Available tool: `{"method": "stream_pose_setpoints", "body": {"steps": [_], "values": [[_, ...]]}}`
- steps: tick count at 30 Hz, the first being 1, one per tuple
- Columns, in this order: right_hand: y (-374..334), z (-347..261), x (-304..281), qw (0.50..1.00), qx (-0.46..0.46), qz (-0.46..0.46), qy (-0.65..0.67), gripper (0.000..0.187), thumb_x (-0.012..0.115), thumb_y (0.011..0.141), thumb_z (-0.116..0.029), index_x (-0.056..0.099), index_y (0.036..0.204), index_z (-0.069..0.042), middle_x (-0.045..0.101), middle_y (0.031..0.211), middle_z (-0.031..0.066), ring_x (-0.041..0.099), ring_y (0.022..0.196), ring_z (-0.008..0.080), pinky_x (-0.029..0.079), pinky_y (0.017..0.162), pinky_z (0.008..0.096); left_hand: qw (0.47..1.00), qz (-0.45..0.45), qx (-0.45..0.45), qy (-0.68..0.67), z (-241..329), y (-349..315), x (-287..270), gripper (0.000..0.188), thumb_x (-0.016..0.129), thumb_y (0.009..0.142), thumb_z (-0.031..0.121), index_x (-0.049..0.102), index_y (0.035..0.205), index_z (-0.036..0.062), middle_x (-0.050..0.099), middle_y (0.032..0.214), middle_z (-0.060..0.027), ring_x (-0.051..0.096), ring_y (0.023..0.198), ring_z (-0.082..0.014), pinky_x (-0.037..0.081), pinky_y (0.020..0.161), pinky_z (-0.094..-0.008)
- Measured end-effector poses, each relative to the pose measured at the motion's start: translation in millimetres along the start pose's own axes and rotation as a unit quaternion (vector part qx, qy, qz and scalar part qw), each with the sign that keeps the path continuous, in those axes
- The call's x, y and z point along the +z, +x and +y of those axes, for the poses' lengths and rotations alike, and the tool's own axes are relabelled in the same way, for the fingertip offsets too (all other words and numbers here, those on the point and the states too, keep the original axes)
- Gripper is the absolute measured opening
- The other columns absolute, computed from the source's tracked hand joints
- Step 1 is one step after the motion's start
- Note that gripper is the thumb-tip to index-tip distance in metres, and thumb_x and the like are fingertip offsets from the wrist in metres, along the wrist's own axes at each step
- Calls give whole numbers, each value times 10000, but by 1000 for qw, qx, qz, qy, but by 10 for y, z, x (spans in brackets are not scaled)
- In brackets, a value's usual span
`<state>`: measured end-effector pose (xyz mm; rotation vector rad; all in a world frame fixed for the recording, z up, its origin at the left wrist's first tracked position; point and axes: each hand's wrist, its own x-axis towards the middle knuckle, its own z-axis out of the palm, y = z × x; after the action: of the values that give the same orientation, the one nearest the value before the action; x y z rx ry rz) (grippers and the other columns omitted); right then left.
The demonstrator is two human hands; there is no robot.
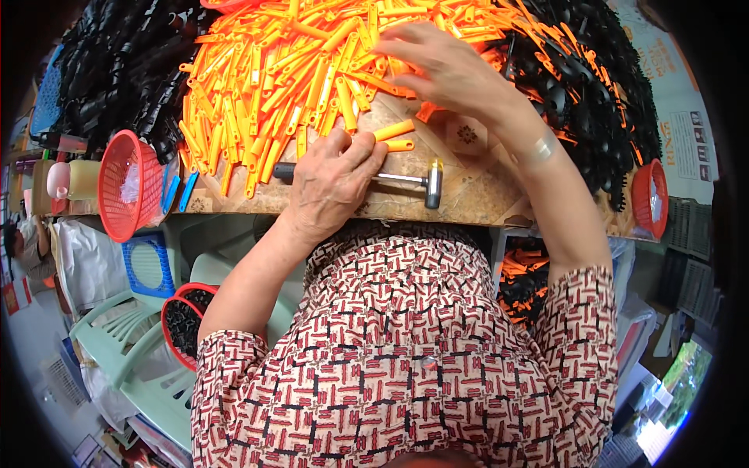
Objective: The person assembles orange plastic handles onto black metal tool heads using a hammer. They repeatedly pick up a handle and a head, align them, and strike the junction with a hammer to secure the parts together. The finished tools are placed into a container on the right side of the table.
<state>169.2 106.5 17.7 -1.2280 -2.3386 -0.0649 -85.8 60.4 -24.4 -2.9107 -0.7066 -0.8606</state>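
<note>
Orange pieces: slender, heaped along the table's middle; presumably light, stiff, slightly slippery plastic, best pinched mid-length. Left hand: fingers together, curled, beside two loose pieces; whether clamped on anything, cannot tell. Right hand: fingers apart, at the heap's right side. Hammer: lying crosswise, partly hidden by the left hand. Tabletop: bare strip right of hammer, front edge near; black parts limit the right.

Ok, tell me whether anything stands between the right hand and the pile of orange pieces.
Nothing visible does: the right hand is at the right side of the pile of orange pieces, fingers extended toward it. The hammer lies nearer the person, clear of that path.
</note>
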Motion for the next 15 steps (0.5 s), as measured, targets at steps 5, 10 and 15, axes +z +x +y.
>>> {"method": "stream_pose_setpoints", "body": {"steps": [5, 10, 15], "values": [[707, -90, 377, 987, -36, -146, -48, 839, 805, 746, -481, 488, 1506, -319, 328, 1638, 67, 338, 1474, 323, 426, 1120, 547, 1000, -21, 10, 13, 148, 111, -21, 387, 638, 801, 163, 658, 1182, 98, 586, 1072, -31, 567, 865, -220, 505, 742, -351], [613, -235, 222, 991, -15, -108, -80, 697, 797, 800, -343, 555, 1441, -214, 437, 1554, 143, 452, 1392, 331, 459, 1062, 514, 1000, -19, -5, -6, 307, 137, 47, 390, 649, 794, 145, 682, 1181, 107, 614, 1104, -31, 583, 860, -220, 518, 739, -345], [316, 430, 191, 999, -21, -35, -35, 587, 754, 813, -211, 579, 1372, -170, 500, 1412, 234, 500, 1278, 448, 461, 1027, 510, 1000, 20, -11, -20, 417, 220, 138, 436, 711, 729, 41, 737, 1151, 147, 671, 1075, -37, 618, 852, -234, 529, 693, -342]]}}
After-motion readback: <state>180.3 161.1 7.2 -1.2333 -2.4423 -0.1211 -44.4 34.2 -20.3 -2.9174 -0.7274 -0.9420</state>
